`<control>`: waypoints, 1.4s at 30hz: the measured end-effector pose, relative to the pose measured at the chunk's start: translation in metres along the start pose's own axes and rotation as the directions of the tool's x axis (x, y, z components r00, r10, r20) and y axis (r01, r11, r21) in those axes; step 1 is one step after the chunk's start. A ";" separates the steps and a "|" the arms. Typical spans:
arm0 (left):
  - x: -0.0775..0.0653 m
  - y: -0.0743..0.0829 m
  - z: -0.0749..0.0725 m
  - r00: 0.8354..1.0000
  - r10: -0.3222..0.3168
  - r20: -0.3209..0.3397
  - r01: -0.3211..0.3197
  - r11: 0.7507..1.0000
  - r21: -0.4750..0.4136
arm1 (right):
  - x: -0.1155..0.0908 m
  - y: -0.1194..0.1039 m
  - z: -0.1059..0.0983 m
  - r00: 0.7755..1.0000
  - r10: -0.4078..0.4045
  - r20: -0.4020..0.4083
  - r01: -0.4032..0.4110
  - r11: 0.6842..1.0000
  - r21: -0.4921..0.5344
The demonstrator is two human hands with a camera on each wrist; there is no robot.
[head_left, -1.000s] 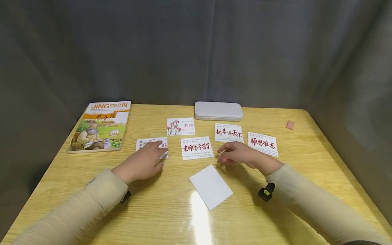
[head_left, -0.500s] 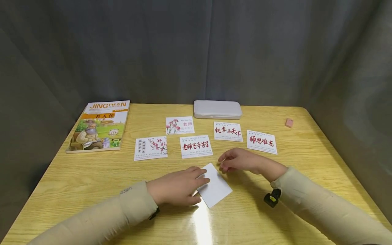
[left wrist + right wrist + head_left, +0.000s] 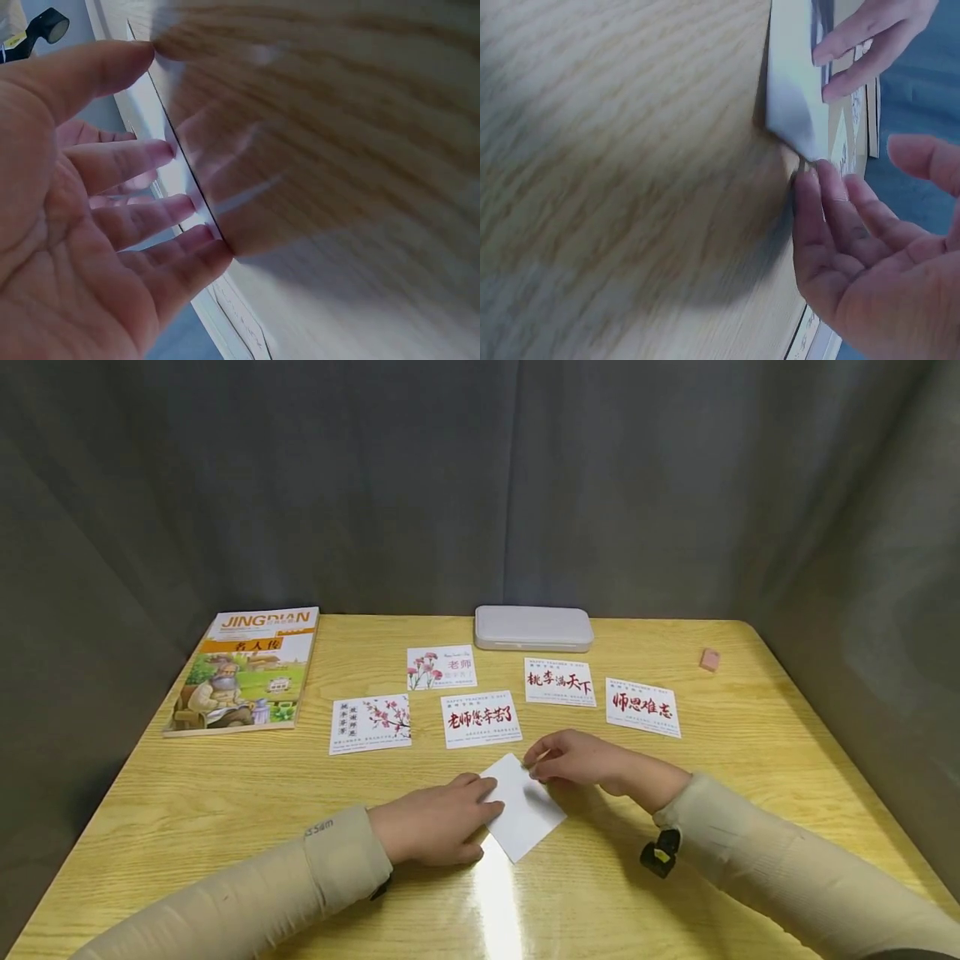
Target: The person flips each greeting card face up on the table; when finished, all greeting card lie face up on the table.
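A blank white card (image 3: 516, 822) lies turned at an angle near the middle of the wooden table. My left hand (image 3: 435, 821) rests at its left side, fingertips on the card and thumb lower down by the table. In the left wrist view those fingers (image 3: 142, 221) are extended along the card's edge. At the card's upper right corner is my right hand (image 3: 588, 760), its fingertips touching there. The right wrist view has the right thumb (image 3: 922, 159) held apart from the fingers, with the card (image 3: 791, 82) beyond them.
Several printed cards lie behind, among them the plum-blossom card (image 3: 371, 723), the carnation card (image 3: 442, 667) and a red-lettered card (image 3: 481, 720). A book (image 3: 243, 668) is at back left, a white case (image 3: 533, 628) at the back, a pink eraser (image 3: 709, 660) at right.
My left hand has left the plum-blossom card and come right and nearer to the blank card. My right hand has shifted slightly left to its corner, and the card has moved a little.
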State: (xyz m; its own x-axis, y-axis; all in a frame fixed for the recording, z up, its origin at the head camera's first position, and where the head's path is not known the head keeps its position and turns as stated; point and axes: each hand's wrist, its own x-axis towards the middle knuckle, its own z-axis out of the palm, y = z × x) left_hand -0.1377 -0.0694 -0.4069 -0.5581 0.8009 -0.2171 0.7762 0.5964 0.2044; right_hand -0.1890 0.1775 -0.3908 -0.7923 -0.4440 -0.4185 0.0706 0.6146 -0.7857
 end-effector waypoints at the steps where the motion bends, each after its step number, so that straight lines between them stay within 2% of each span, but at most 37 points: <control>1: 0.000 0.000 0.000 1.000 -0.004 0.000 0.004 1.000 -0.012 | 0.001 0.000 0.000 1.000 0.007 -0.002 -0.007 0.999 0.031; 5: -0.003 0.000 0.000 1.000 -0.020 -0.012 0.019 0.998 -0.063 | 0.007 0.005 0.000 1.000 0.028 0.004 -0.028 0.984 0.178; 10: -0.006 -0.003 -0.001 0.998 -0.012 -0.062 0.005 0.995 -0.101 | 0.013 0.009 0.001 0.999 0.010 0.037 -0.019 0.970 0.241; 13: -0.006 -0.009 -0.004 0.992 -0.024 -0.123 0.007 0.990 -0.141 | 0.015 0.009 0.000 0.999 0.002 0.032 -0.012 0.957 0.290; 15: -0.005 -0.017 -0.007 0.979 -0.089 -0.182 0.048 0.975 -0.217 | 0.018 0.007 -0.002 1.000 -0.007 0.002 0.006 0.944 0.330; 16: -0.004 -0.021 -0.009 0.967 -0.135 -0.216 0.072 0.959 -0.276 | 0.019 0.006 -0.003 1.000 -0.016 -0.016 0.021 0.938 0.346; 17: -0.003 -0.026 -0.011 0.950 -0.193 -0.247 0.100 0.933 -0.346 | 0.021 0.005 -0.004 0.999 -0.022 -0.038 0.034 0.933 0.359; 18: -0.002 -0.030 -0.013 0.928 -0.259 -0.268 0.126 0.895 -0.429 | 0.022 0.003 -0.005 0.998 -0.029 -0.062 0.049 0.929 0.367; 19: 0.000 -0.035 -0.015 0.902 -0.332 -0.275 0.153 0.843 -0.515 | 0.023 0.001 -0.006 0.996 -0.033 -0.085 0.063 0.926 0.373; 20: 0.000 -0.039 -0.017 0.875 -0.406 -0.263 0.174 0.772 -0.612 | 0.024 0.000 -0.006 0.994 -0.032 -0.109 0.071 0.921 0.382; 21: 0.001 -0.043 -0.018 0.851 -0.467 -0.240 0.179 0.689 -0.702 | 0.025 -0.002 -0.006 0.991 -0.031 -0.131 0.080 0.918 0.389; 23: 0.002 -0.049 -0.020 0.824 -0.541 -0.167 0.153 0.497 -0.854 | 0.026 -0.006 -0.005 0.984 -0.029 -0.174 0.098 0.909 0.404; 24: 0.002 -0.051 -0.020 0.818 -0.561 -0.127 0.132 0.398 -0.908 | 0.026 -0.008 -0.005 0.981 -0.030 -0.193 0.108 0.906 0.408; 26: 0.003 -0.054 -0.020 0.823 -0.565 -0.065 0.084 0.234 -0.968 | 0.027 -0.011 -0.005 0.975 -0.035 -0.221 0.128 0.900 0.417; 27: 0.002 -0.055 -0.021 0.830 -0.556 -0.047 0.065 0.180 -0.982 | 0.027 -0.012 -0.005 0.972 -0.040 -0.232 0.137 0.898 0.419; 28: 0.002 -0.056 -0.021 0.836 -0.547 -0.033 0.051 0.139 -0.989 | 0.028 -0.012 -0.004 0.970 -0.046 -0.240 0.146 0.896 0.420; 31: 0.003 -0.058 -0.020 0.847 -0.531 -0.020 0.026 0.079 -0.997 | 0.029 -0.013 -0.004 0.967 -0.053 -0.249 0.156 0.897 0.415; 34: 0.003 -0.060 -0.020 0.847 -0.531 -0.012 0.016 0.048 -0.999 | 0.030 -0.014 -0.004 0.966 -0.053 -0.251 0.155 0.902 0.404; 36: 0.002 -0.061 -0.021 0.845 -0.535 -0.014 0.008 0.038 -0.999 | 0.031 -0.015 -0.003 0.967 -0.049 -0.251 0.148 0.909 0.391; 42: 0.002 -0.063 -0.023 0.835 -0.550 -0.028 -0.011 0.035 -0.999 | 0.032 -0.015 -0.002 0.967 -0.061 -0.249 0.147 0.927 0.344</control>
State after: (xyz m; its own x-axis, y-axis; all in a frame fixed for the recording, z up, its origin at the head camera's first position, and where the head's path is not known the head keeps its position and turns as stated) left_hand -0.1950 -0.1040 -0.3987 -0.9012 0.3419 -0.2664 -0.2596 0.0665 0.9634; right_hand -0.2172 0.1555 -0.3914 -0.9209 -0.3043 -0.2436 0.1577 0.2806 -0.9468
